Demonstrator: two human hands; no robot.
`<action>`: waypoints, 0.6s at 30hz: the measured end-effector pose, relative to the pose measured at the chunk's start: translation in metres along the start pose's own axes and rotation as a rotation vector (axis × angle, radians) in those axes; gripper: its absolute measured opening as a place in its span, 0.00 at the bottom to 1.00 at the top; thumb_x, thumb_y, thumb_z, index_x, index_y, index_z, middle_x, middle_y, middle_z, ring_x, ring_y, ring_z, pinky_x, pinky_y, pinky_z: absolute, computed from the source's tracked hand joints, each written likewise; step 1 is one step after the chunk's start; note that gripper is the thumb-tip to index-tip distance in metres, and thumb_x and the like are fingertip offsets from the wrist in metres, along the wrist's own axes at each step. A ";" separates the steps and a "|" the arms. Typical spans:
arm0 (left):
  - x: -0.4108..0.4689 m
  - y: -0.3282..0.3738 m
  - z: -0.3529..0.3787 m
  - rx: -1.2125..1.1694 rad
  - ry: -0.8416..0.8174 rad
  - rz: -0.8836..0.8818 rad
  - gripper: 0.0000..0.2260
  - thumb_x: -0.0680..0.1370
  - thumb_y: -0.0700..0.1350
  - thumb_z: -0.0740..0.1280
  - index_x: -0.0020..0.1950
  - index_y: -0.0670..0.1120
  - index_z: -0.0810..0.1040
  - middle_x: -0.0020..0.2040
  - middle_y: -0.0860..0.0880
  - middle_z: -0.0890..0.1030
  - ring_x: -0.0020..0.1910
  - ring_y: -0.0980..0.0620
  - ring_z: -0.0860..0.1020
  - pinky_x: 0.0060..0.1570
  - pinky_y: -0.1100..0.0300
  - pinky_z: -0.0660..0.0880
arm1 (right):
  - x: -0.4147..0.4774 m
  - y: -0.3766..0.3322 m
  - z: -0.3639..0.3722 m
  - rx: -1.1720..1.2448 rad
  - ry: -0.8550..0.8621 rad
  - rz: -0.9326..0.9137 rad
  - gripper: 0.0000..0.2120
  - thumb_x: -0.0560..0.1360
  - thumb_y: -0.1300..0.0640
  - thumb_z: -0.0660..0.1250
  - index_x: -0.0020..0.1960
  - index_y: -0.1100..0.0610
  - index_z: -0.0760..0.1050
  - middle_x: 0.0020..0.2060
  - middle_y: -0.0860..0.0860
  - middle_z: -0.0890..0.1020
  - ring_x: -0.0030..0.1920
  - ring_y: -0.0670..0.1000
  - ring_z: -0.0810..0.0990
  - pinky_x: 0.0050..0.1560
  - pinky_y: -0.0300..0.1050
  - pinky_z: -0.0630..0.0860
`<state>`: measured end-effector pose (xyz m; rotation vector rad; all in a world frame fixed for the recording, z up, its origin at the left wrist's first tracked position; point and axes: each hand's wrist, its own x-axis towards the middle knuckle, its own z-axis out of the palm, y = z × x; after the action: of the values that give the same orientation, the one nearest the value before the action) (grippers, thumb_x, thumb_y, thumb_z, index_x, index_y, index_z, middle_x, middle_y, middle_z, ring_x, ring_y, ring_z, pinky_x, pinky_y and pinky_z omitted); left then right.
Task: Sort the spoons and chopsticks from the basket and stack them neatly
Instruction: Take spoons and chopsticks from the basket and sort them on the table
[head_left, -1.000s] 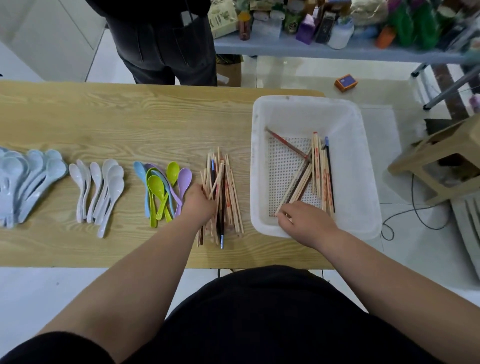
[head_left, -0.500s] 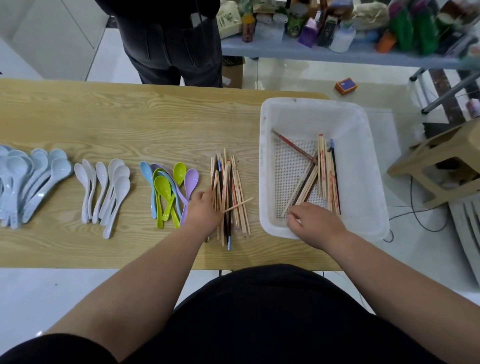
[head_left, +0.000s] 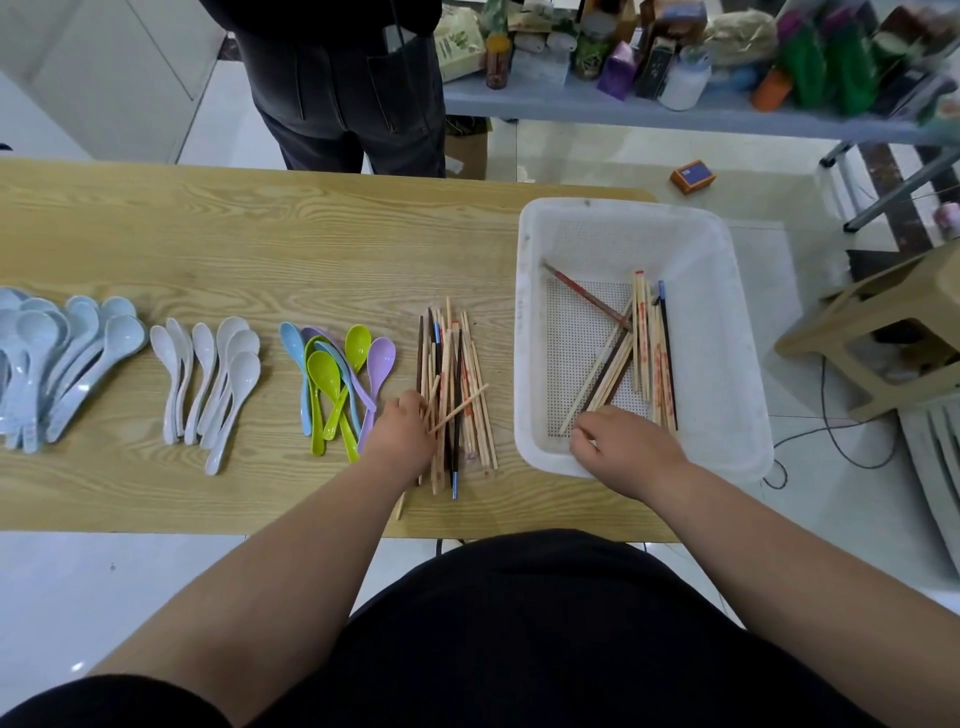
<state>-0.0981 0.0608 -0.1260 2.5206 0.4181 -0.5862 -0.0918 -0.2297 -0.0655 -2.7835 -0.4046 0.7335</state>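
- Sticks are what's left: a loose scatter of bamboo, dark and red-printed chopsticks (head_left: 641, 353) lies in the white perforated plastic basket (head_left: 748, 364), fanning away from the right hand (head_left: 623, 447).
- Right fingers (head_left: 584, 431) are curled down at the near tips of that scatter. It looks like a pinch, but the knuckles hide the contact, so I cannot tell.
- The left hand (head_left: 402, 434) sits at the left edge of the sorted chopstick pile (head_left: 467, 415) on the pale wooden desk (head_left: 260, 249). A thin stick pokes up between its fingers; whether they are gripping or just pressing, I cannot tell.
- Risk one: one bamboo stick lies askew across the pile, just right of the left fingers. A careless nudge could roll it and splay the bundle.
- Risk two: the pile's near ends reach close to the desk's front edge, behind the left fingers, so a sweep toward the body could tip sticks to the floor.
- Risk three: the basket sticks cross each other, so lifting one could drag others.
- Left of the left fingers, the green, purple and blue plastic spoons (head_left: 337, 379) lie just beside it, so there's little room there.
- Ahead of both hands the desk runs bare to its far edge.
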 end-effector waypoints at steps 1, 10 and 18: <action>0.001 -0.003 0.001 -0.012 0.004 0.002 0.15 0.76 0.39 0.64 0.63 0.45 0.71 0.61 0.43 0.75 0.57 0.42 0.76 0.48 0.53 0.73 | 0.000 0.000 0.000 0.000 0.000 -0.002 0.12 0.82 0.48 0.53 0.46 0.48 0.72 0.42 0.47 0.74 0.43 0.48 0.74 0.36 0.44 0.65; 0.010 0.002 -0.006 -0.284 0.114 -0.029 0.11 0.76 0.41 0.66 0.58 0.48 0.74 0.41 0.53 0.79 0.36 0.54 0.76 0.32 0.62 0.67 | 0.000 0.003 0.003 0.011 0.011 -0.013 0.12 0.81 0.48 0.53 0.44 0.48 0.71 0.41 0.47 0.75 0.43 0.49 0.74 0.37 0.45 0.66; 0.011 -0.003 -0.005 -0.088 0.026 -0.037 0.16 0.72 0.46 0.70 0.57 0.45 0.74 0.47 0.45 0.80 0.43 0.45 0.80 0.42 0.52 0.79 | 0.001 0.005 0.006 0.016 0.019 -0.012 0.12 0.81 0.47 0.52 0.43 0.47 0.70 0.40 0.46 0.74 0.43 0.49 0.74 0.38 0.46 0.68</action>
<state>-0.0879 0.0679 -0.1290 2.4433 0.4909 -0.5373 -0.0924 -0.2335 -0.0725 -2.7686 -0.4103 0.7046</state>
